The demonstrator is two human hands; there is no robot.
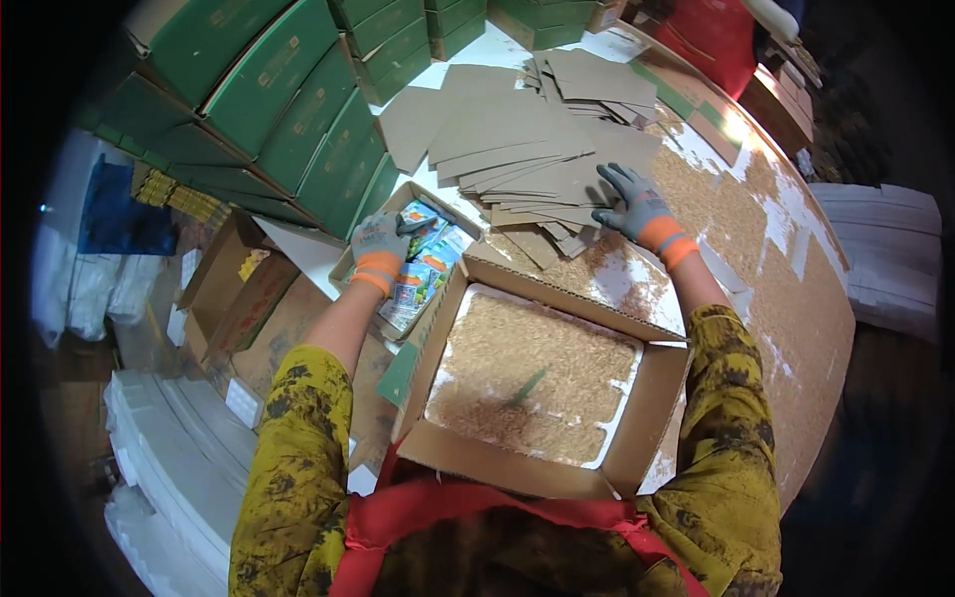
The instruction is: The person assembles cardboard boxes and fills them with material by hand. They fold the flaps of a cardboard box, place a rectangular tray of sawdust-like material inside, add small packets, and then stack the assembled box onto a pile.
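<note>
Two gloved hands: left (381,242) grips colourful packets (423,261) in a box, right (633,207) spread flat on cardboard sheets (517,149).

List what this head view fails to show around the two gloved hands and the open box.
- Left hand: its fingers dip among the packets; whether the grip has closed on one cannot be told.
- Right hand: lies on the cardboard sheets; its palm side is hidden, so no grip shows.
- Open box: near wall cut off by the red apron.
- Green cartons: bent and cropped by the fisheye rim.
- Packet prints: too small and blurred.
</note>
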